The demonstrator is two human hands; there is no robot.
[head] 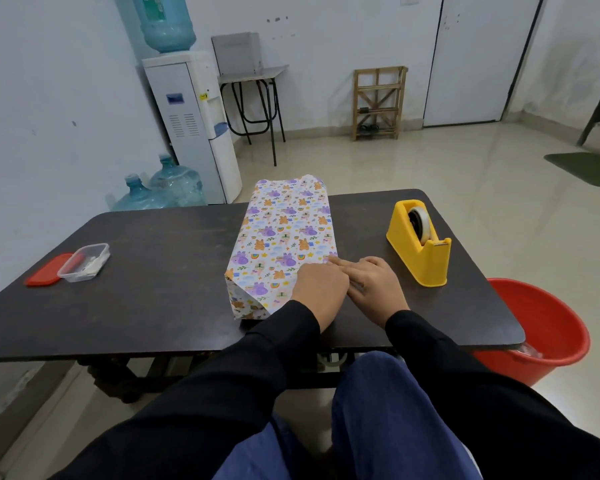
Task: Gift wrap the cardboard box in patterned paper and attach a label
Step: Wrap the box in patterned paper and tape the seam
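The box (281,237), wrapped in patterned paper (257,291), lies lengthwise down the middle of the desk (160,271), its far end reaching past the far edge. My left hand (317,289) rests palm down on its near right corner, fingers together on the paper. My right hand (371,285) is just beside it, forefinger straight and touching the box's right edge, the other fingers loosely bent. A yellow tape dispenser (420,244) stands near the right edge. A clear tub (84,263) and its red lid (44,274) sit touching at the left edge.
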